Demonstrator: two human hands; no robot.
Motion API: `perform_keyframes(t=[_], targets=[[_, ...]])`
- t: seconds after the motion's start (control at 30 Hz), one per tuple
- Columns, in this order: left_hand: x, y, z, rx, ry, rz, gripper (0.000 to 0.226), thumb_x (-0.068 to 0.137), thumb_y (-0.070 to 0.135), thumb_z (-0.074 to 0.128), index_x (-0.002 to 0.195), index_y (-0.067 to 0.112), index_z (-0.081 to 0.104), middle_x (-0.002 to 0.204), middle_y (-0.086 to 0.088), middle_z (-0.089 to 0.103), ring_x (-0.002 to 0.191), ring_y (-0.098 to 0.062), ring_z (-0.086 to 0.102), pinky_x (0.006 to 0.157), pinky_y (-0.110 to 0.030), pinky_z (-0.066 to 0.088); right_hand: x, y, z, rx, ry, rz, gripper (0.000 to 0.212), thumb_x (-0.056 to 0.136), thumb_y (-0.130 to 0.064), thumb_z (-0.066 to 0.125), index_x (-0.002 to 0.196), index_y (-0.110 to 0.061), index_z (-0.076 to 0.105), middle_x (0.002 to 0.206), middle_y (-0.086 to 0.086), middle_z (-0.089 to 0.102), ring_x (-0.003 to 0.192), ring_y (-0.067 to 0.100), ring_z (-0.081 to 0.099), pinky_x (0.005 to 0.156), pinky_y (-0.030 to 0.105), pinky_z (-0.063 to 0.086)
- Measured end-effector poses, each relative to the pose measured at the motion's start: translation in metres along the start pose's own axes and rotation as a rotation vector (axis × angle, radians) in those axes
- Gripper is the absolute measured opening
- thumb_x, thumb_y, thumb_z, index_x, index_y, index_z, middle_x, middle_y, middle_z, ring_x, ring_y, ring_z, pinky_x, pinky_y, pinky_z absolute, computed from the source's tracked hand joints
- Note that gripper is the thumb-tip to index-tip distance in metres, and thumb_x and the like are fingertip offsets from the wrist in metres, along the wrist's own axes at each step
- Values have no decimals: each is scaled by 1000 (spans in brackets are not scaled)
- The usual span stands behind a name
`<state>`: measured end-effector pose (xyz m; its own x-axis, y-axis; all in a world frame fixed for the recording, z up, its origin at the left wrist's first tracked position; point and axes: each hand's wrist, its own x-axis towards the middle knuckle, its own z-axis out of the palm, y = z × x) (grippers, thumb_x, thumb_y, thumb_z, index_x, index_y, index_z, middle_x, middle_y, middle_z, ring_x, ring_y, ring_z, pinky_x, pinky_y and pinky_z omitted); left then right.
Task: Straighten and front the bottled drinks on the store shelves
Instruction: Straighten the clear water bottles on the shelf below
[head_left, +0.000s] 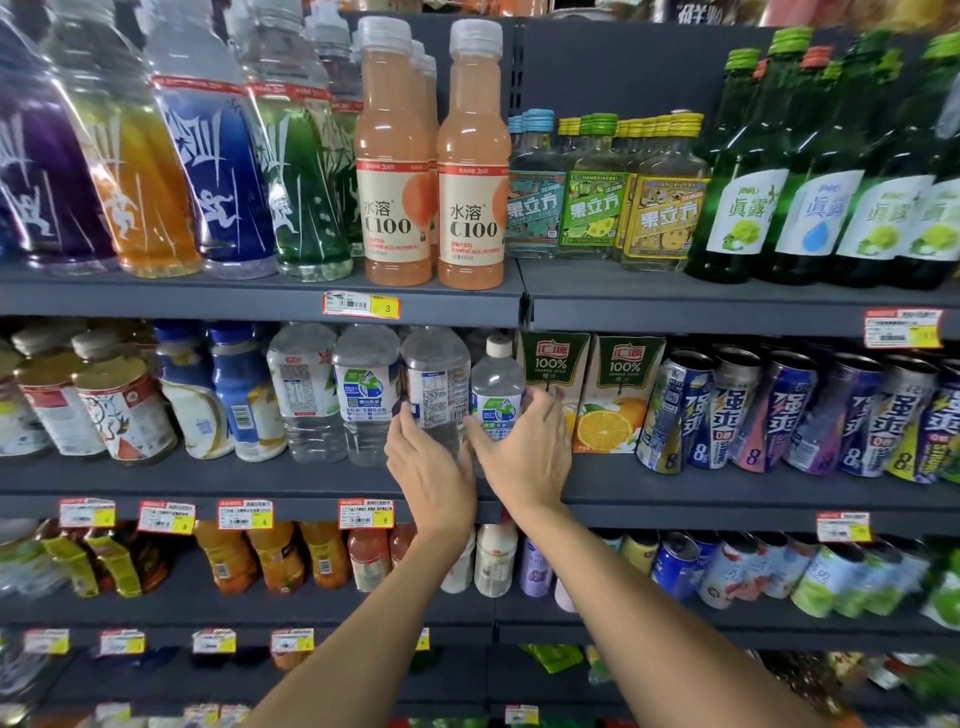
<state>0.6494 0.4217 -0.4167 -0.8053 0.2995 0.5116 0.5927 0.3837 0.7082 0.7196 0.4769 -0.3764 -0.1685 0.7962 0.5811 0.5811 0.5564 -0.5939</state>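
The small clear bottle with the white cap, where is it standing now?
The small clear bottle stands on the middle shelf, centre of the head view, just left of the orange juice cartons, with the right hand on it.

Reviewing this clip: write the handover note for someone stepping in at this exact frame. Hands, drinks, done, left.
Left hand: open around the clear bottle on the middle shelf, whose back label with barcode faces out.
Right hand: fingers spread on the smaller clear bottle beside the orange juice cartons; firm grip unclear.
Done: pink C100 bottles on the top shelf face forward.
Left: turn the back-facing bottle label-out; the neighbouring clear bottle also shows its back.
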Motion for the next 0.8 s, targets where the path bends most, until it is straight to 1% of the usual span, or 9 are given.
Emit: perform_keyframes(t=[0.1,0.2,0.3,0.4,0.5,0.6,0.73,0.8], targets=[[0,-4,3,8,-38,-86,87,85,28,79,150,-2,30,147,-22,44,137,-35,39,111,-44,32,5,2,2,-44,-49,13,73,74,-67,71,117,-12,52,111,5,63,104,25,62,88,41,52],[5,-6,5,45,-30,-106,86,85,35,78,148,-3,33,144,-22,47,135,-36,41,110,-45,34,7,7,1,-37,-52,-2,66,73,-64,69,111,-11,55,102,4,66,95,24,64,83,40,52],[6,-3,11,79,-21,-119,93,82,41,80,148,-3,33,143,-22,47,132,-37,43,107,-46,37,6,22,-6,-24,-19,-9,66,67,-64,68,104,-11,55,94,3,64,88,25,63,77,39,52],[4,6,20,121,-4,-175,104,76,52,81,148,-2,31,144,-21,45,130,-36,43,103,-47,36,4,39,-14,2,34,-8,64,64,-62,70,101,-12,52,90,1,58,87,25,60,77,39,51],[6,15,29,140,34,-246,109,71,58,82,148,1,30,145,-19,43,127,-35,43,98,-49,35,4,49,-19,-1,38,-26,64,66,-61,71,103,-13,51,91,-1,55,88,24,59,78,38,49],[10,16,34,168,56,-297,103,72,57,82,145,4,31,142,-17,44,123,-33,43,97,-50,36,3,51,-20,1,17,-49,65,71,-63,70,108,-13,52,94,0,57,92,22,59,81,37,50],[13,13,33,186,60,-292,98,71,52,83,141,3,36,132,-17,50,115,-34,48,92,-49,37,-1,53,-19,14,-32,-34,76,71,-65,74,119,-11,50,105,1,56,101,22,58,86,38,52],[11,9,29,193,38,-263,99,69,53,82,141,2,38,128,-17,52,115,-34,50,91,-48,37,-4,54,-17,54,-51,-9,75,71,-61,77,121,-12,49,107,1,54,103,23,58,85,38,52]])
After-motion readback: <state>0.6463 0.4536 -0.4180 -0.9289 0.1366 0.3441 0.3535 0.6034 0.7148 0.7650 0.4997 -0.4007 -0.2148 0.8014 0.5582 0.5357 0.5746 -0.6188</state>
